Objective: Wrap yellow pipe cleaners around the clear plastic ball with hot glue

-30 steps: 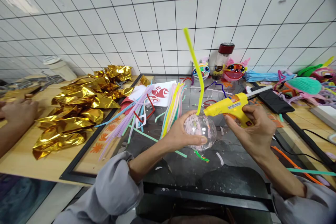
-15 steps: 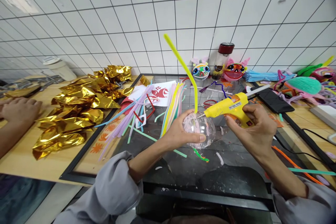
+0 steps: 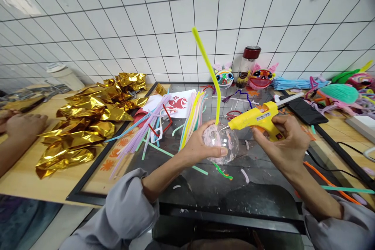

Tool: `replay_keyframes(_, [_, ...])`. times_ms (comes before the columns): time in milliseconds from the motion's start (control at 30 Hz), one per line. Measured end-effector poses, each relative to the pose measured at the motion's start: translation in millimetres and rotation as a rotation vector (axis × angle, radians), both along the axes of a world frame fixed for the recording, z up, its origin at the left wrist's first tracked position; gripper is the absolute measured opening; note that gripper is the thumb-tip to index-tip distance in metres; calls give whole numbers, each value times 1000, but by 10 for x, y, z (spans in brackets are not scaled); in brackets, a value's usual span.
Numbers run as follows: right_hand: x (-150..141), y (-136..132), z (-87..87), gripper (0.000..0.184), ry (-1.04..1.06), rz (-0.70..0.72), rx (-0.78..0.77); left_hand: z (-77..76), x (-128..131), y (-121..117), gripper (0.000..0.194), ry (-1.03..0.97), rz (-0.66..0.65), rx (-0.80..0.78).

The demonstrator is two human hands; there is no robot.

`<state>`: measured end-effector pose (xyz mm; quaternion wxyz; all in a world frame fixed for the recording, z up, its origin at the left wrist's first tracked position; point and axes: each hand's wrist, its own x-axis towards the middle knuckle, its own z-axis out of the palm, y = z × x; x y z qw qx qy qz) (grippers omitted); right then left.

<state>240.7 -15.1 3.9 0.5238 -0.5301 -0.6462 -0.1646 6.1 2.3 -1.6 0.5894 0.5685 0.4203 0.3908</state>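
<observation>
Bottle point(image 3: 247, 66): dark contents point(image 3: 241, 83) low inside; left hand point(image 3: 200, 144) gripping clear ball point(image 3: 225, 138), right hand point(image 3: 289, 136) gripping glue gun point(image 3: 254, 118).

crumpled gold foil point(image 3: 88, 113) | white-lidded cup point(image 3: 67, 77) | red-lidded bottle point(image 3: 247, 66) by tiled wall point(image 3: 164, 15)

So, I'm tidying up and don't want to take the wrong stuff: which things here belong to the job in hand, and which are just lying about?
In use:
- clear ball, in the left hand
- yellow glue gun, in the right hand
- yellow pipe cleaner, at the ball

Apparently lying about:
- gold foil
- dark-red-lidded bottle
</observation>
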Motion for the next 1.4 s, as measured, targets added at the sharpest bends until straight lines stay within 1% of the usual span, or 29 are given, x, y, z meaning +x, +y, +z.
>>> replay_keyframes(267, [4,10,-12,28,-25,-3,8,4,13,-17,93,9,-13,-1])
replay_keyframes(467, [-12,-5,-2,26,-35,32,19,-26,6,6,93,-3,-21,-2])
replay_keyframes(633, [-11,-8,2,26,-16,47,13,-3,7,15,92,-11,-16,17])
replay_keyframes(767, [-8,3,5,26,-4,19,8,2,12,-2,97,-15,-44,-19])
replay_keyframes(900, [3,14,1,26,-21,22,17,-8,19,-20,104,-16,-78,-58])
replay_keyframes(1133, [8,15,-12,27,-14,36,4,2,17,-25,103,-25,-110,-36])
replay_keyframes(1400, [7,2,12,27,-10,40,-14,-13,6,-15,105,10,-84,-37])
